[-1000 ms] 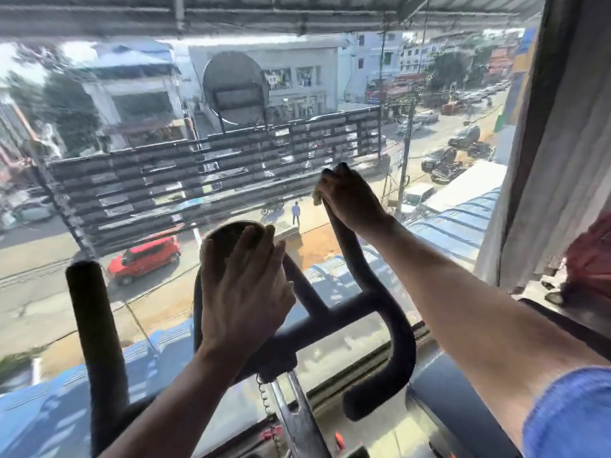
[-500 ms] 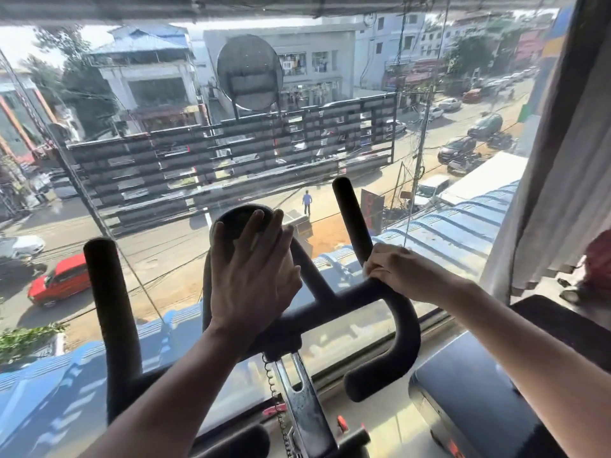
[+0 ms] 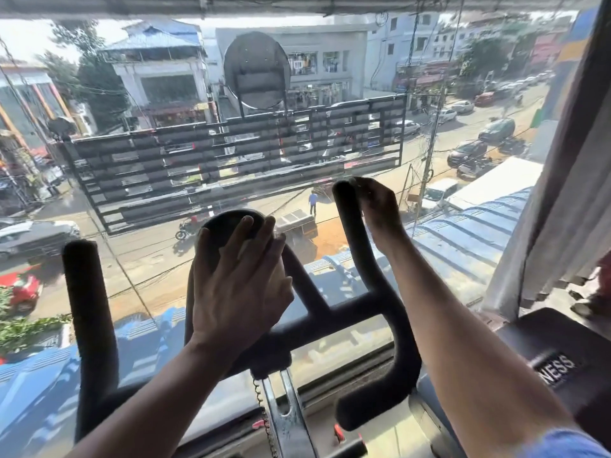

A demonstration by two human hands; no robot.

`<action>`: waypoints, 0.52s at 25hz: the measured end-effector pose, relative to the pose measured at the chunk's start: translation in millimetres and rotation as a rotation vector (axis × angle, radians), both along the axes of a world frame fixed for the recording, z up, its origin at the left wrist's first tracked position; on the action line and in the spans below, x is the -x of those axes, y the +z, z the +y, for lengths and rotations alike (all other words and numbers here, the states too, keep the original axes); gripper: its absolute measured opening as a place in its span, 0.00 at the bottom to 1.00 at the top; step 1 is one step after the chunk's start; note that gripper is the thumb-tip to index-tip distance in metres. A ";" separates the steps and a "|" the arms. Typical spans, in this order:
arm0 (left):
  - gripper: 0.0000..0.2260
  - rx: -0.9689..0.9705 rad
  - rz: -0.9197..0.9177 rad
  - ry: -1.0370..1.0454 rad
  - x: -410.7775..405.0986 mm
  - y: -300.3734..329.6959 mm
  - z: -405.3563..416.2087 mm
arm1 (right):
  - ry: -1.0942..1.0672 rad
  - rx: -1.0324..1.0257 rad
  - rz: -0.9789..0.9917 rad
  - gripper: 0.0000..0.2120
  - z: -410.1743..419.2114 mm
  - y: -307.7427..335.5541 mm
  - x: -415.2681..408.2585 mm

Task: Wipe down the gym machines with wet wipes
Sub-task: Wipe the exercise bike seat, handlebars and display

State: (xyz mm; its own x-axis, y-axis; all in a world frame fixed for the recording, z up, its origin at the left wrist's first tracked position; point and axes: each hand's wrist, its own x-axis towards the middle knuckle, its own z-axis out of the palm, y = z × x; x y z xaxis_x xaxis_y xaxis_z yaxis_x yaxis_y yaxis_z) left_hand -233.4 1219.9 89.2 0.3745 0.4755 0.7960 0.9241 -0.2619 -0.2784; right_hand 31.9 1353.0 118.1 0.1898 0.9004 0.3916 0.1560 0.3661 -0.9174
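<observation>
Two hands are on the black handlebar: the left hand at its middle and the right hand at the top of one of its two upright grips. One chrome stem stands below the handlebar. One grey curtain hangs to its right.

Handlebars: matte black throughout. Stem: bright silver metal, with a small red knob beside it. Sleeve on the right arm: blue. Adjacent machine: black, bearing white lettering. Curtain: pale grey. Roof outside: blue, ribbed. Car below: red.
</observation>
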 end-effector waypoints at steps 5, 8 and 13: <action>0.25 -0.017 0.003 -0.012 -2.0 -0.2 3.0 | -0.054 0.110 -0.060 0.19 -10.6 -26.0 -11.8; 0.25 -0.021 0.006 0.003 -1.2 -2.6 4.0 | -0.028 0.066 -0.014 0.09 -36.5 -48.4 -23.0; 0.25 -0.025 0.004 -0.003 -1.8 -0.1 3.0 | 0.022 0.081 0.032 0.10 -5.1 -18.4 -18.9</action>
State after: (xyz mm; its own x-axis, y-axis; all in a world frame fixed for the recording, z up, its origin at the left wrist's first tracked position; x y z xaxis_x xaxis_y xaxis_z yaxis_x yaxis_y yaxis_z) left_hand -231.6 1222.9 89.2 0.3787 0.4544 0.8063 0.9223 -0.2573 -0.2882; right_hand 50.8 1347.9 99.7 0.1809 0.9329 0.3115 0.1191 0.2936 -0.9485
